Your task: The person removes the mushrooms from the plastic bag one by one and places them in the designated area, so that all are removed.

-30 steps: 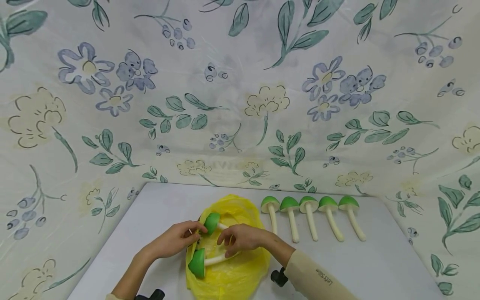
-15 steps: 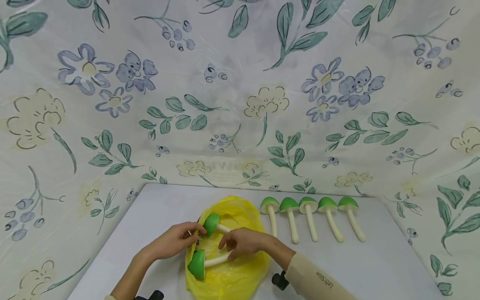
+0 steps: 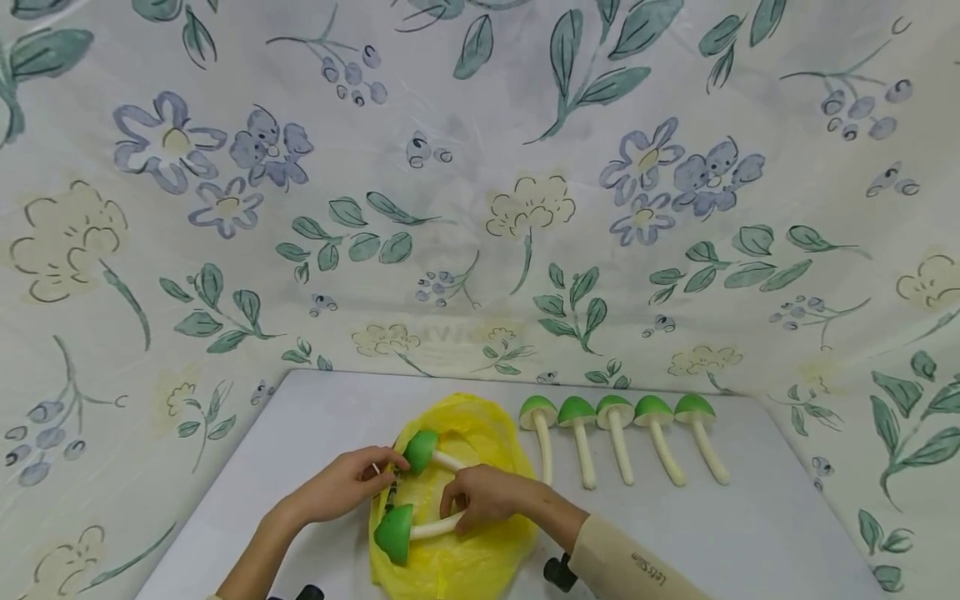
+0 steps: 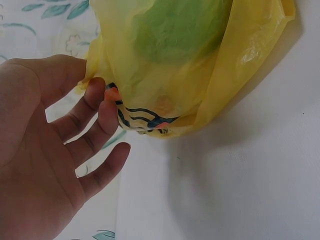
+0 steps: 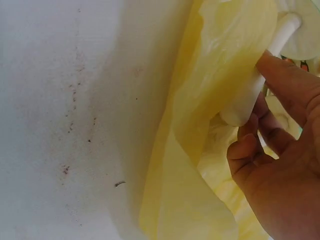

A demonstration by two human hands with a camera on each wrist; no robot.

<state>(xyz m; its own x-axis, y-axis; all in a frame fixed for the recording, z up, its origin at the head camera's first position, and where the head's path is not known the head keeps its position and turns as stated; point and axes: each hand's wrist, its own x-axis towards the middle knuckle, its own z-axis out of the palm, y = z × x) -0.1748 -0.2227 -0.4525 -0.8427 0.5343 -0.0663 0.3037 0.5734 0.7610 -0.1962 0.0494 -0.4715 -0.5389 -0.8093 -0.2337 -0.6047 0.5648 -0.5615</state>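
Note:
A yellow plastic bag (image 3: 495, 558) lies spread on the white table with two toy mushrooms on its mouth side. The nearer mushroom (image 3: 394, 535) has a green cap pointing left and a white stem. My right hand (image 3: 491, 498) pinches that stem (image 5: 245, 102) near its end, between thumb and fingers, as the right wrist view shows. Behind it lies the farther mushroom (image 3: 422, 452), its stem end hidden by my right hand. My left hand (image 3: 345, 485) pinches the bag's left rim between thumb and index finger; in the left wrist view, the bag's printed edge (image 4: 150, 118) hangs beside the fingers.
Several more green-capped mushrooms stand in a row, lying flat right of the bag, such as the rightmost mushroom (image 3: 701, 437). The white table (image 3: 750, 533) ends against a floral cloth (image 3: 480, 250) at the back and sides.
My right hand has shifted slightly right and toward the near side, and its fingers have come round the nearer mushroom's stem. My left hand stays at the bag's rim.

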